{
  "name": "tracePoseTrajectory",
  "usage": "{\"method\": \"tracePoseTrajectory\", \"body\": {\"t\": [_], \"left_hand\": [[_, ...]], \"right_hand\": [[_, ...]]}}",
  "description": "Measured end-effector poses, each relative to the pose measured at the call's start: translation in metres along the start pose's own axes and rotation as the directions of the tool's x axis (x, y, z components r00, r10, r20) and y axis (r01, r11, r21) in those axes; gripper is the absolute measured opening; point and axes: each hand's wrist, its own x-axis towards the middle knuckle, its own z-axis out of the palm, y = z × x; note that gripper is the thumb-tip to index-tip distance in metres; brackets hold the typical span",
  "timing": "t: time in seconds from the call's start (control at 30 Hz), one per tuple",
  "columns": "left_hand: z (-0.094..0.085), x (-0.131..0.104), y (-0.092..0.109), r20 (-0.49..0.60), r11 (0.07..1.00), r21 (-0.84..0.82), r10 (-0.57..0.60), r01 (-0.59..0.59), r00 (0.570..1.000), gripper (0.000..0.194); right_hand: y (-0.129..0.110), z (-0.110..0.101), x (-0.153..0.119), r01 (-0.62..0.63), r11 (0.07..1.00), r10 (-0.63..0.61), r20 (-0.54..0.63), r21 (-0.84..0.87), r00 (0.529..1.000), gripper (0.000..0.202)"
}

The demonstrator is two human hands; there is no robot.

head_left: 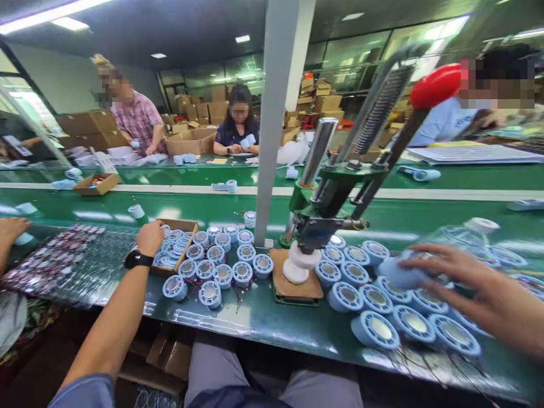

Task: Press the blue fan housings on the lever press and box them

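My left hand [151, 238] is at the left end of a small cardboard box [193, 233] of light blue plastic rings [173, 249]. Its fingers are curled, and their tips are partly hidden. On the right, my right hand [463, 277] is blurred by motion, its fingers round a light blue round casing [399, 273]. Beneath it stand rows of similar round casings [376, 331] with silver discs and thin wires. More round casings [210, 293] stand beside the box. Between the two groups is a green hand press [321, 221], with white round pads [295, 271] over its brown base plate [280, 292].
The press lever ends in a red knob [437, 85]. Behind it rises a grey post [276, 124]. Wired parts [55, 260] lie at left, near another person's hand [12, 229]. A clear bottle [459, 235] lies at right. Co-workers sit or stand across the green conveyor [191, 198].
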Motion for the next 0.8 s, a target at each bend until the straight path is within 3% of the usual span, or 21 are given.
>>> {"method": "tracePoseTrajectory", "body": {"t": [0.07,0.13,0.17,0.23,0.3,0.33,0.43,0.53,0.6,0.7,0.8], "left_hand": [[0.005,-0.03,0.025,-0.01,0.995,-0.076,0.062,-0.063,0.998,0.028],[0.021,-0.078,0.057,0.072,0.967,-0.19,0.187,-0.17,0.98,0.024],[0.033,-0.105,0.072,0.153,0.933,-0.268,0.286,-0.239,0.946,0.02],[0.063,-0.159,0.1,0.33,0.775,-0.514,0.574,-0.367,0.75,0.02],[0.095,-0.197,0.116,0.324,0.729,-0.531,0.645,-0.431,0.692,0.027],[0.108,-0.208,0.119,0.301,0.734,-0.506,0.643,-0.454,0.704,0.029],[0.131,-0.217,0.114,0.218,0.75,-0.455,0.616,-0.479,0.757,0.033],[0.132,-0.215,0.104,0.235,0.715,-0.483,0.662,-0.506,0.711,0.039],[0.128,-0.217,0.103,0.281,0.718,-0.459,0.676,-0.524,0.681,0.054],[0.125,-0.222,0.11,0.321,0.771,-0.383,0.628,-0.509,0.709,0.066],[0.127,-0.224,0.112,0.326,0.755,-0.412,0.645,-0.511,0.691,0.072]], "right_hand": [[-0.051,0.017,-0.033,0.081,0.997,-0.083,0.258,0.017,0.962,0.022],[-0.091,0.047,-0.055,0.043,0.995,-0.078,0.412,0.093,0.908,0.027],[-0.104,0.064,-0.062,-0.014,0.991,-0.048,0.443,0.136,0.895,0.031],[-0.118,0.094,-0.073,-0.122,0.978,0.026,0.479,0.171,0.878,0.038],[-0.12,0.116,-0.079,-0.179,0.968,0.076,0.474,0.178,0.877,0.04],[-0.118,0.123,-0.082,-0.196,0.964,0.094,0.459,0.18,0.884,0.039],[-0.112,0.136,-0.09,-0.232,0.938,0.129,0.362,0.257,0.923,0.041],[-0.114,0.149,-0.101,-0.278,0.883,0.214,0.205,0.378,0.955,0.055],[-0.119,0.162,-0.106,-0.324,0.874,0.314,0.088,0.362,0.945,0.054],[-0.127,0.181,-0.109,-0.418,0.874,0.448,-0.076,0.249,0.891,0.051],[-0.13,0.19,-0.11,-0.435,0.872,0.47,-0.136,0.223,0.872,0.049]]}}
